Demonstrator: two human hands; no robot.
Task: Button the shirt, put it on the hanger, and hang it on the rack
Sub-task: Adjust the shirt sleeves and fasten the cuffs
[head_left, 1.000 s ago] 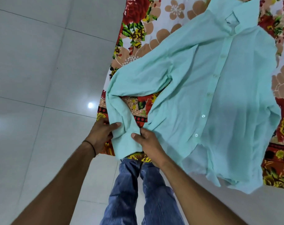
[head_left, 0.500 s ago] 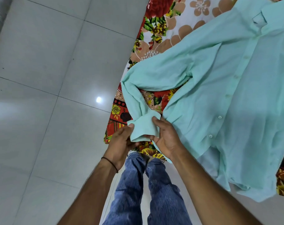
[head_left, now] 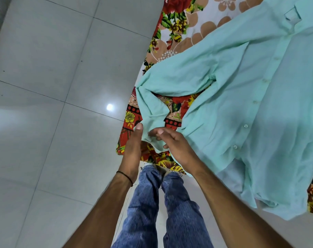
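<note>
A mint-green shirt (head_left: pixel 250 104) lies spread face up on a floral bedsheet (head_left: pixel 179 24), its front placket closed with white buttons down the middle. Its left sleeve bends back toward me and ends in a cuff (head_left: pixel 153 135) at the bed's corner. My left hand (head_left: pixel 133 145) holds the cuff from the left, thumb on the cloth. My right hand (head_left: pixel 171 142) pinches the same cuff from the right with curled fingers. No hanger or rack is in view.
White glossy floor tiles (head_left: pixel 53 86) fill the left half of the view. My legs in blue jeans (head_left: pixel 152 203) stand at the bed's corner. The shirt's hem (head_left: pixel 277 206) hangs over the bed's near edge at the right.
The view has shifted so the shirt sits further right. Both hands have stayed on the sleeve end, and the cuff is now bunched smaller between them at the bed's corner.
</note>
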